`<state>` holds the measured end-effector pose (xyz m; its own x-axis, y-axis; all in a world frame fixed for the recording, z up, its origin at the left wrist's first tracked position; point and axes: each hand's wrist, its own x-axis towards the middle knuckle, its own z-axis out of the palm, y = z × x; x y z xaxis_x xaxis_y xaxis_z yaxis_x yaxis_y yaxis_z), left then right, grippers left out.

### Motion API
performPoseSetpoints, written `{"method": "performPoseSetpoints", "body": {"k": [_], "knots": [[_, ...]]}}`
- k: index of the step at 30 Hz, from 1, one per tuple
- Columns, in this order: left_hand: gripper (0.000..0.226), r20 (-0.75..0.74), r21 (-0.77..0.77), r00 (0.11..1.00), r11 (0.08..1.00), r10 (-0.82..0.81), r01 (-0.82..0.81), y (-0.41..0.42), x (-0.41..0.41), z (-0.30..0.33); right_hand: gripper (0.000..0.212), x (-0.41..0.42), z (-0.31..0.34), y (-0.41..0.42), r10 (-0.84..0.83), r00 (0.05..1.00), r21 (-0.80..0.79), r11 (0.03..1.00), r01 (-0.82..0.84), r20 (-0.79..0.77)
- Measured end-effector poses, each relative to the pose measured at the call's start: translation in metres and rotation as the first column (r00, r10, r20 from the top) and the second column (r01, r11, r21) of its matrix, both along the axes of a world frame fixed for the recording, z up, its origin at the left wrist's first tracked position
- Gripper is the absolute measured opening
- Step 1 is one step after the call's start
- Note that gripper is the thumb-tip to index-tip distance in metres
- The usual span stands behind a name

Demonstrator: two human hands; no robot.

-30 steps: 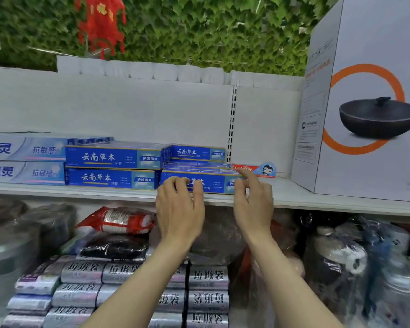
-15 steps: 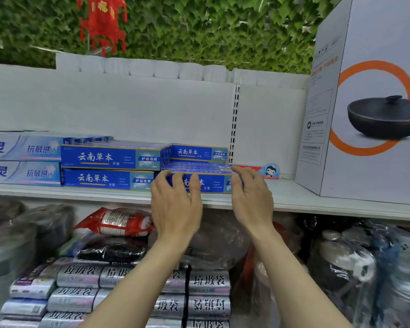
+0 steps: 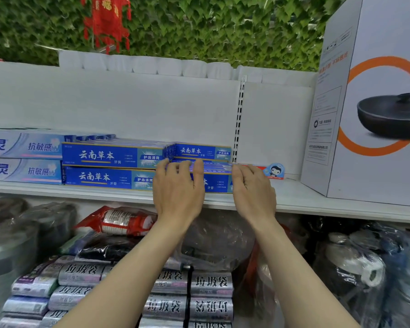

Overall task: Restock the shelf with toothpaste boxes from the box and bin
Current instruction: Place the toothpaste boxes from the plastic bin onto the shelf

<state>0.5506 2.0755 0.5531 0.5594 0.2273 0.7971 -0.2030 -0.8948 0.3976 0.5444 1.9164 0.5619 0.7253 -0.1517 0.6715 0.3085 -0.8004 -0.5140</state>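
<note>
White shelf [image 3: 317,200] under ivy wall [image 3: 223,31] — both hands, left hand [image 3: 178,195] and right hand [image 3: 255,192], pressing blue toothpaste box [image 3: 217,183].

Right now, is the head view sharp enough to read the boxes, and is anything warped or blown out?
Head view: print on the blue toothpaste boxes is legible; left hand and right hand look sharp; wide-angle lens bows the shelf edge; pan carton leans; lighting flat, no harsh glare; wrapped goods below are murky.
</note>
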Motion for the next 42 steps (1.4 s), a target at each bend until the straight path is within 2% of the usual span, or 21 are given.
{"method": "performPoseSetpoints", "body": {"k": [4, 8, 10, 15, 17, 21, 24, 31, 42], "knots": [[0.073, -0.191, -0.013, 0.968, 0.986, -0.164, 0.164, -0.014, 0.0, 0.026, 0.048, 0.006, 0.011, 0.002, 0.111, 0.991, 0.057, 0.993, -0.107, -0.07], [0.064, -0.42, 0.105, 0.903, 0.984, -0.087, 0.144, -0.018, 0.02, 0.046, 0.049, 0.01, 0.024, 0.0, 0.185, 0.977, 0.07, 0.981, -0.179, -0.108], [0.056, -0.503, 0.103, 0.862, 0.986, -0.062, 0.131, -0.019, 0.029, 0.055, 0.048, 0.011, 0.031, -0.002, 0.205, 0.97, 0.064, 0.978, -0.199, -0.132], [0.057, -0.671, 0.109, 0.74, 0.983, -0.038, 0.149, -0.019, 0.043, 0.071, 0.048, 0.015, 0.049, -0.003, 0.233, 0.939, -0.045, 0.967, -0.251, -0.252], [0.075, -0.729, 0.097, 0.684, 0.984, -0.031, 0.147, -0.014, 0.054, 0.072, 0.049, 0.018, 0.054, -0.002, 0.234, 0.924, -0.077, 0.96, -0.268, -0.304], [0.091, -0.784, 0.135, 0.621, 0.975, -0.005, 0.178, -0.008, 0.072, 0.072, 0.053, 0.029, 0.057, -0.002, 0.257, 0.898, -0.073, 0.951, -0.301, -0.357], [0.09, -0.799, 0.144, 0.601, 0.968, -0.007, 0.203, -0.01, 0.069, 0.073, 0.056, 0.039, 0.058, -0.001, 0.234, 0.887, -0.057, 0.959, -0.278, -0.399], [0.088, -0.771, 0.238, 0.636, 0.943, 0.037, 0.234, -0.011, 0.067, 0.072, 0.069, 0.04, 0.066, -0.003, 0.145, 0.827, -0.095, 0.968, -0.232, -0.544], [0.089, -0.744, 0.24, 0.669, 0.935, 0.004, 0.261, -0.017, 0.068, 0.07, 0.068, 0.04, 0.062, -0.007, 0.098, 0.849, -0.116, 0.976, -0.183, -0.519]]}}
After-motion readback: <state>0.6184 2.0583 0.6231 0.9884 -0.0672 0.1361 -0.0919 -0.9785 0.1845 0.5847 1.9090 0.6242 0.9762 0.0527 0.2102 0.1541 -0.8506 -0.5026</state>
